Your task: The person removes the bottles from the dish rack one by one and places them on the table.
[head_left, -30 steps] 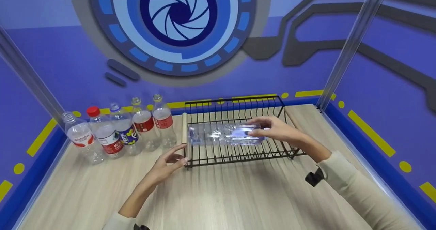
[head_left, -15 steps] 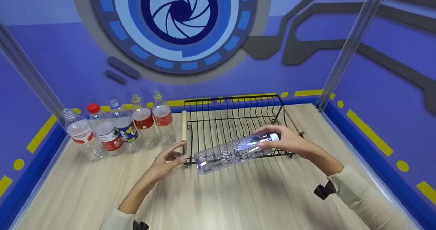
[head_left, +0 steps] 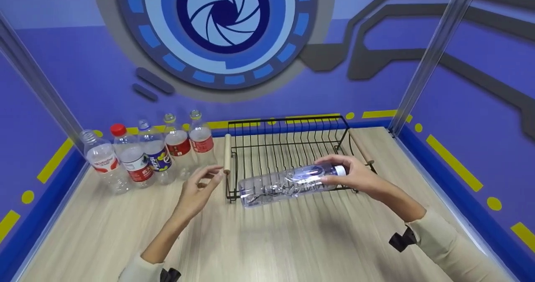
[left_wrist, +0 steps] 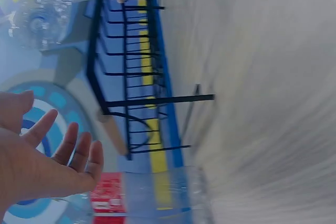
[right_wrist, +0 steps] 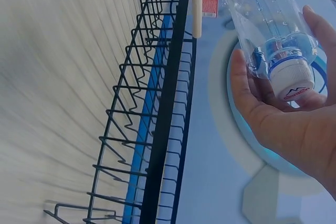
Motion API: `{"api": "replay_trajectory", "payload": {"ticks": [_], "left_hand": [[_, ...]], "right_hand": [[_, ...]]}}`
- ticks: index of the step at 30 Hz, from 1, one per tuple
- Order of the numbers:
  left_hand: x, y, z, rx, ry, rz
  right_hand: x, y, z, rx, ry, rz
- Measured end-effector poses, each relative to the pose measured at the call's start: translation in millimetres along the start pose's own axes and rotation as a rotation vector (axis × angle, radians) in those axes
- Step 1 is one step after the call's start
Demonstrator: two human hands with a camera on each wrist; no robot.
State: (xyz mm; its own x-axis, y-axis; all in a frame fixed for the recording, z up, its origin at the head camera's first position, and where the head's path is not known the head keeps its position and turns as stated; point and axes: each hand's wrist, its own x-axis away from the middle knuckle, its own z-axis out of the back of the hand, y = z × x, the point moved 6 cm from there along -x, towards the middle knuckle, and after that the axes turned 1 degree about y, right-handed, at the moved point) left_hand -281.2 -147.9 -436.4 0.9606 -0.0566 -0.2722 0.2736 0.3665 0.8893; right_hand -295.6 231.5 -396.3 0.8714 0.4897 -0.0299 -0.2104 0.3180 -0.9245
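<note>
My right hand grips a clear plastic bottle near its white cap. The bottle lies sideways in the air, its base pointing left. It overlaps the front edge of a black wire dish rack in the head view. The right wrist view shows thumb and fingers round the bottle's capped end, above the rack. My left hand is beside the rack's left wooden handle, fingers loosely bent. In the left wrist view those fingers are spread and hold nothing.
Several clear bottles stand upright in a row at the back left, among them one with a red cap and one with a purple label. The rack's other wooden handle is on its right side. Purple walls enclose the table.
The right hand has brought the bottle from over the rack toward the front, tilting it so the white cap shows. The left hand has come away from the rack's front left corner, shifting up and slightly left.
</note>
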Motion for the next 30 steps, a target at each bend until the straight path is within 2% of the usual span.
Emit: {"api": "replay_trajectory", "payload": {"ticks": [2, 5, 8, 11, 21, 30], "left_hand": [[2.7, 13.9, 0.2, 0.002, -0.025, -0.043], [8.3, 32.3, -4.9, -0.008, -0.127, -0.103], [13.9, 43.5, -12.5, -0.016, -0.224, -0.144], [18.8, 49.6, -18.8, -0.011, -0.275, -0.171], [23.9, 55.4, -27.3, -0.037, -0.302, -0.215], [24.7, 57.1, -29.0, -0.083, -0.31, -0.229]], "right_hand": [[1, -1, -3, -0.005, -0.002, 0.004], [1, -3, -8, -0.026, -0.006, 0.007], [1, -5, -13, -0.05, -0.004, 0.016], [2, -7, -18, -0.06, -0.002, 0.032], [5, -6, -30, -0.052, -0.015, 0.08], [6, -4, -31, 0.065, -0.042, 0.155]]}}
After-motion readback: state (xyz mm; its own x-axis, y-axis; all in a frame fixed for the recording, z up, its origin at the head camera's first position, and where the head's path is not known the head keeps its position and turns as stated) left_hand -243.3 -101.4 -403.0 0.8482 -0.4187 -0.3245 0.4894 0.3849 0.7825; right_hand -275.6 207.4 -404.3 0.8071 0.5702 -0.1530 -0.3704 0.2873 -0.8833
